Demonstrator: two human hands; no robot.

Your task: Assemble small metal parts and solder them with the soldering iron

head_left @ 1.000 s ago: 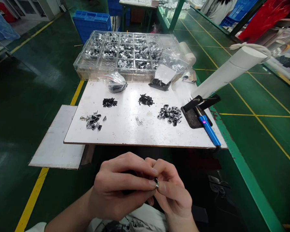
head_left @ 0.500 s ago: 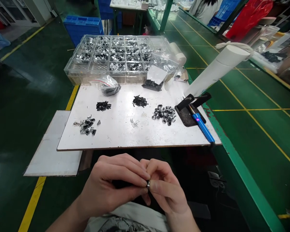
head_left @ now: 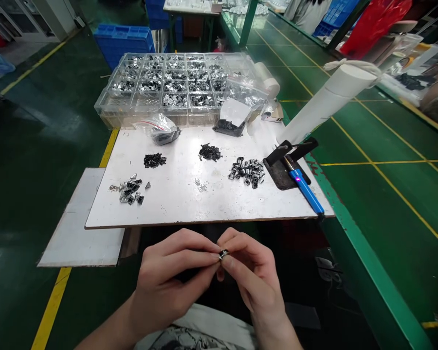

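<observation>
Between my fingertips, in front of the table's near edge, is a small black and silver part (head_left: 223, 253). My left hand (head_left: 177, 277) pinches it from the left, and my right hand (head_left: 253, 270) grips it from the right with thumb and fingers. On the white table (head_left: 178, 199) beyond lie a pile of black and silver clips (head_left: 246, 171), two piles of small black pieces (head_left: 209, 151) (head_left: 155, 160), a few thin wire bits (head_left: 201, 184) and a pile of shiny pieces (head_left: 131, 189) at the left.
A blue pen-shaped tool (head_left: 306, 192) rests on a black stand (head_left: 282, 175) at the table's right. Behind are a clear compartment box (head_left: 142, 104), plastic bags (head_left: 164, 130) and a white roll (head_left: 326, 102). A green rail (head_left: 375, 287) runs along the right.
Both hands have moved slightly up, towards the table, with the small part. More of the part now shows between the fingertips.
</observation>
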